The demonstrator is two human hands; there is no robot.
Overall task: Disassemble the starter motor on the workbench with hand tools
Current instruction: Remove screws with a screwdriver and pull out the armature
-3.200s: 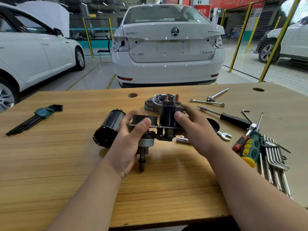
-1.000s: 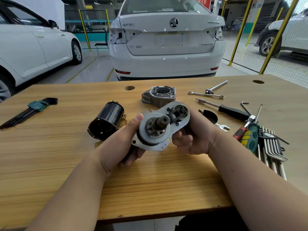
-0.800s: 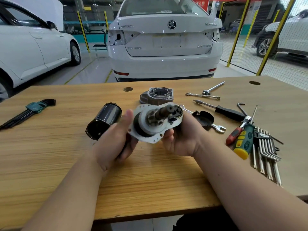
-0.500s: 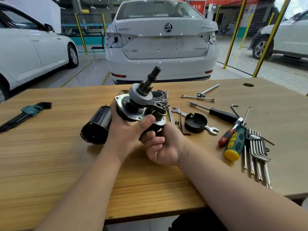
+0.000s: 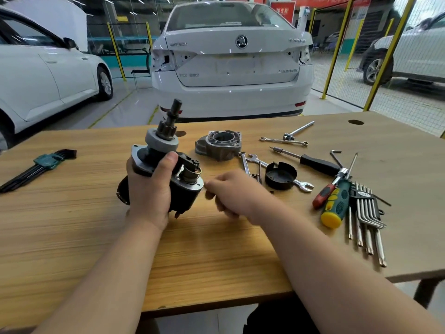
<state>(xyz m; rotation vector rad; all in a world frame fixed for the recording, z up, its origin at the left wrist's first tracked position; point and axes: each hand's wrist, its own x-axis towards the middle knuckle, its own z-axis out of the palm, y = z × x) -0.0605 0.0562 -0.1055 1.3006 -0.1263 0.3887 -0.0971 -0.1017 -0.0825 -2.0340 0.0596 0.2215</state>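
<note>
Left hand (image 5: 150, 191) fingers clamped round the starter assembly (image 5: 186, 190), pinion (image 5: 168, 131) at 12 o'clock; right hand (image 5: 233, 191) at 3 o'clock, fingers curled, blurred, can't tell on what: best brace it before prying.

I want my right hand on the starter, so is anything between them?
Nothing visible. The right hand hovers just right of the starter, which the left hand grips; only a narrow gap separates them.

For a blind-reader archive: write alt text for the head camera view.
A person's left hand grips a grey-and-black metal starter motor assembly, geared shaft up, over a wooden workbench; the blurred right hand is beside it. Wrenches, screwdrivers and hex keys lie to the right; white cars stand behind.
</note>
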